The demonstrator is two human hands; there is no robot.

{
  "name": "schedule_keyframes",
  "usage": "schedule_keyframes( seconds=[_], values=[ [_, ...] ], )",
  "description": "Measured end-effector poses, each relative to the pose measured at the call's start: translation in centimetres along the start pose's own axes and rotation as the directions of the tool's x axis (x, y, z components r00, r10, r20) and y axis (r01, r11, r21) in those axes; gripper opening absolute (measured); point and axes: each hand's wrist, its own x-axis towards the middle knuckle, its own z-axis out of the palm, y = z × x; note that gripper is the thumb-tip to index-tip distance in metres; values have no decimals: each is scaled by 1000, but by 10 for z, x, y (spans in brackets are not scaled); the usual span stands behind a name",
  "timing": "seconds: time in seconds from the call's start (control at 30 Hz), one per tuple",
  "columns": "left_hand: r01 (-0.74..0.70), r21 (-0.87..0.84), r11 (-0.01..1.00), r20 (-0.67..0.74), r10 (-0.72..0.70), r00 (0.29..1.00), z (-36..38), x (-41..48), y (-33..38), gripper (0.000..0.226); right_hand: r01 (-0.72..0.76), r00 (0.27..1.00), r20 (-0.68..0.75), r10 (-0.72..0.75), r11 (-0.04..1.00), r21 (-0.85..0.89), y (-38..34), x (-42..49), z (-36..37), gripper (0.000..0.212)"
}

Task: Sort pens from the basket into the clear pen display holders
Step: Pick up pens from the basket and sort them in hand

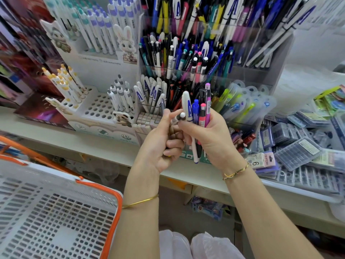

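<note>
pens (198, 116) | right hand (211, 141) raised, grip clamps them | left hand (162, 141) grip pinches one

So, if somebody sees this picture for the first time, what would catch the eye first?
Most likely the two hands in the centre: the right hand grips a colourful bunch of pens upright, while the left hand pinches a dark pen with a white end beside it. Behind them, the clear plastic display holder crammed with mixed pens fills the upper middle, and the white slotted basket with an orange rim sits at lower left.
</note>
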Motion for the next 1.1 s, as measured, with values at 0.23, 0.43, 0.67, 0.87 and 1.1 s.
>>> schedule_keyframes(
  seconds=[0.23, 0.43, 0.67, 0.87, 1.1],
  values=[
    [-175, 509, 843, -99, 259, 961, -7, -8, 4, 25, 16, 950, -312, -8, 1000, 24, 4, 10, -7, 22],
    [-269, 550, 791, 19, 310, 951, -6, -3, -3, 8, -76, 941, -326, 85, 996, 42, 11, 10, -7, 21],
    [-275, 536, 798, 14, 317, 948, -7, -1, -2, 13, -132, 947, -288, 141, 990, 51, 12, 5, -7, 12],
    [-202, 519, 830, -65, 274, 959, 4, -8, 2, 30, -193, 954, -210, 212, 975, 108, 9, 4, -7, 7],
    [-298, 487, 821, 70, 303, 950, 3, -22, 16, 50, -231, 959, -130, 252, 960, 158, 6, 2, -10, 9]
  ],
)
